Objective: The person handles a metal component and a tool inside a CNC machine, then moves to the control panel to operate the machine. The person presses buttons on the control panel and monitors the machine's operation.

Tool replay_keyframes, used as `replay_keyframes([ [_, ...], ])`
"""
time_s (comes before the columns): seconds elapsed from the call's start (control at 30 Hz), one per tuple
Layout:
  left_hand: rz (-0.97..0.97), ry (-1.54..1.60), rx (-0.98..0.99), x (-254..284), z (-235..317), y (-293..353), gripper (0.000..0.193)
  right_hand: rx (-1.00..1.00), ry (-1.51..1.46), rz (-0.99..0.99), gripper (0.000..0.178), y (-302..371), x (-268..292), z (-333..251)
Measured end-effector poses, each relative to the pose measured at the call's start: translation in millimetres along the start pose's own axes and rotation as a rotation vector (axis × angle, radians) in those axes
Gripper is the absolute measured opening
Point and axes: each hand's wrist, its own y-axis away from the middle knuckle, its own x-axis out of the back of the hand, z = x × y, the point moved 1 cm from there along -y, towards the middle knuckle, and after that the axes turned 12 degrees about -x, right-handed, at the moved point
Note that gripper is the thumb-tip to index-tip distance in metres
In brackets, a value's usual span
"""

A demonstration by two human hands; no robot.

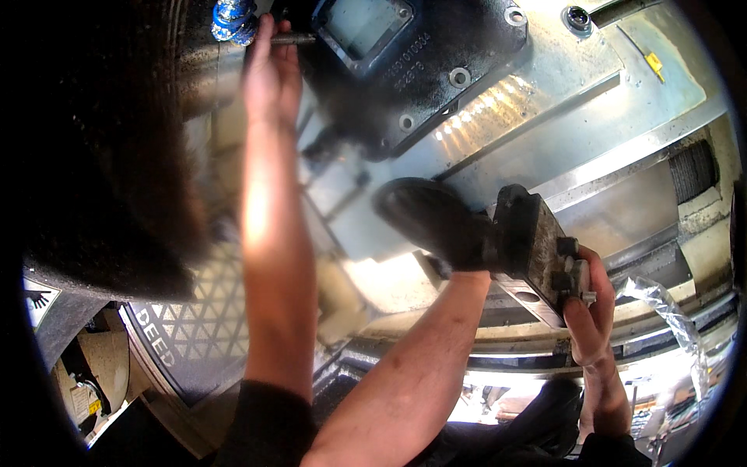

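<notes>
My left hand [272, 74] reaches to the top of the view with its fingers stretched upward. They lie at a dark metal rod [294, 37] that points toward a black cast part [436, 58] with a rectangular opening and bolt holes. Beside the fingertips hangs a blue segmented nozzle [232, 19]. My right hand [590, 311] grips a dark handheld control box [537, 237] at its knobs, with thumb and fingers around the lower end. Whether a knob is being turned cannot be told.
My bare leg [405, 373] and dark shoe [432, 214] stand between my arms. A big dark round machine body [101, 156] fills the left. Metal guide covers [576, 156] run along the right. A patterned panel [210, 311] lies lower left; clear plastic wrap [677, 319] hangs at right.
</notes>
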Motion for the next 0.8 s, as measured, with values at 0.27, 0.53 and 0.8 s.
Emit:
replay_keyframes([
  [0.27, -0.048, 0.026, 0.013, 7, -1, -4, 0.021, 0.006, 0.027, 0.039, 0.069, 2, -1, -4],
  [0.53, -0.017, 0.033, 0.019, 3, -3, 0, 0.03, 0.048, 0.045, 0.015, 0.062, 0, 4, 2],
  [0.8, 0.071, -0.026, -0.022, -8, -3, 3, 0.02, 0.01, 0.006, 0.051, 0.064, 6, 2, 4],
])
